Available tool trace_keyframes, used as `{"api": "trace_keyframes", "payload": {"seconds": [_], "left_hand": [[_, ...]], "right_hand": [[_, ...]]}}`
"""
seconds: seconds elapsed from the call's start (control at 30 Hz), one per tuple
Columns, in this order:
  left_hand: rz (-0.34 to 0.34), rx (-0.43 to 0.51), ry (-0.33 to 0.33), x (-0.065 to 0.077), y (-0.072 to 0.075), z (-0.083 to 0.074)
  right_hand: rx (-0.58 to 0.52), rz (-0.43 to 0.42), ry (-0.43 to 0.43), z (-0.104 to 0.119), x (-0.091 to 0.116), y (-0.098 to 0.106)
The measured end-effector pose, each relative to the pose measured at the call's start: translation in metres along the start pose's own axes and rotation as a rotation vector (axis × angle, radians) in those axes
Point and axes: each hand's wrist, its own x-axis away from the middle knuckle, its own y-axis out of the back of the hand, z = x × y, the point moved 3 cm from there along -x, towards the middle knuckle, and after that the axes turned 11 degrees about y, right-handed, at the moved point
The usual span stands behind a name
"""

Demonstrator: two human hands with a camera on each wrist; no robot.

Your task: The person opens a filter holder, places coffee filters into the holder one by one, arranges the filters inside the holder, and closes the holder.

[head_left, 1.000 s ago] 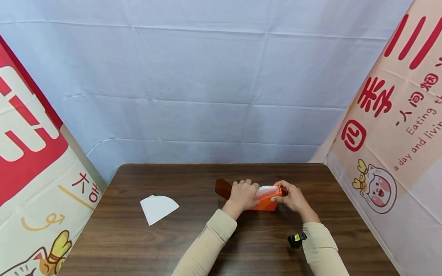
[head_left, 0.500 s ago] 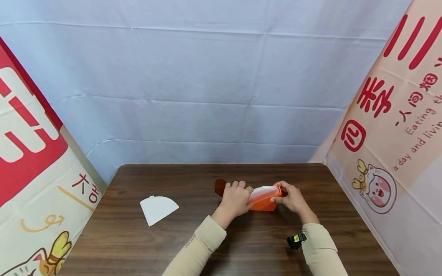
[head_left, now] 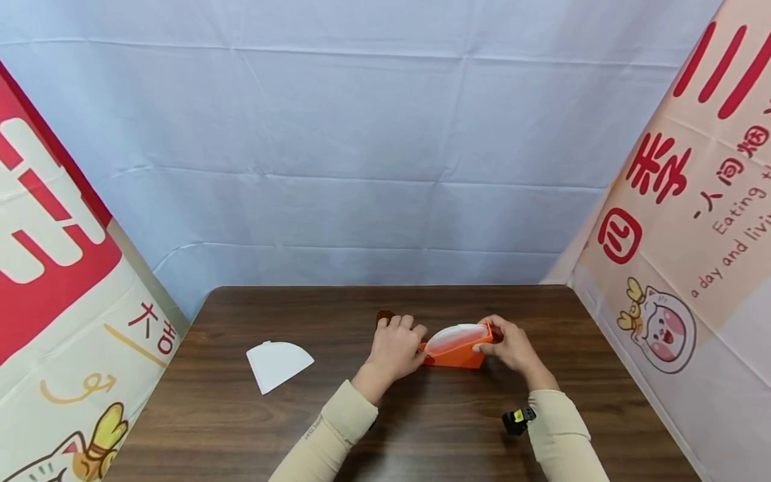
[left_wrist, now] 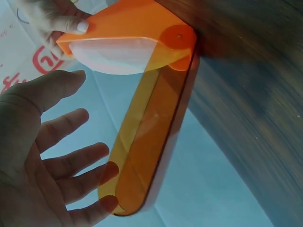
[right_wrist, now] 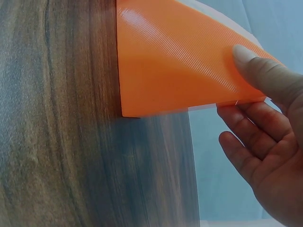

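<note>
An orange case point(head_left: 456, 358) stands on the table, its translucent amber lid point(left_wrist: 147, 137) swung out on a round hinge at its left end. White fan-shaped sheets point(head_left: 454, 335), like coffee filter papers, show above its slanted rim. My right hand point(head_left: 508, 345) pinches the case's right end, the thumb point(right_wrist: 265, 71) on the near face and the fingers beyond. At the lid is my left hand point(head_left: 391, 351), with fingers spread in the left wrist view; several fingertips point(left_wrist: 109, 203) show through the amber plastic. From the head, that hand hides most of the lid.
A white fan-shaped piece point(head_left: 280, 365) lies flat on the left of the brown wooden table point(head_left: 199, 415). A small black device point(head_left: 517, 420) sits at the right wrist. Pale cloth point(head_left: 361, 147) hangs behind the table, with printed banners at both sides.
My left hand has moved left along the case, uncovering more of the white sheets and the case's left end. The amber lid shows less behind it. My right hand keeps its grip.
</note>
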Motion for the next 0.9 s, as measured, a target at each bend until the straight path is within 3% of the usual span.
{"api": "trace_keyframes", "payload": {"seconds": [0.33, 0.57, 0.9], "left_hand": [[-0.091, 0.003, -0.053, 0.018, 0.003, 0.022], [-0.102, 0.032, -0.039, 0.023, 0.003, 0.031], [-0.172, 0.06, -0.004, 0.028, 0.006, 0.05]], "right_hand": [[0.015, 0.002, 0.001, 0.002, -0.002, 0.0], [0.026, 0.001, 0.001, 0.001, -0.001, 0.001], [0.02, 0.004, -0.001, -0.001, -0.001, 0.0]]}}
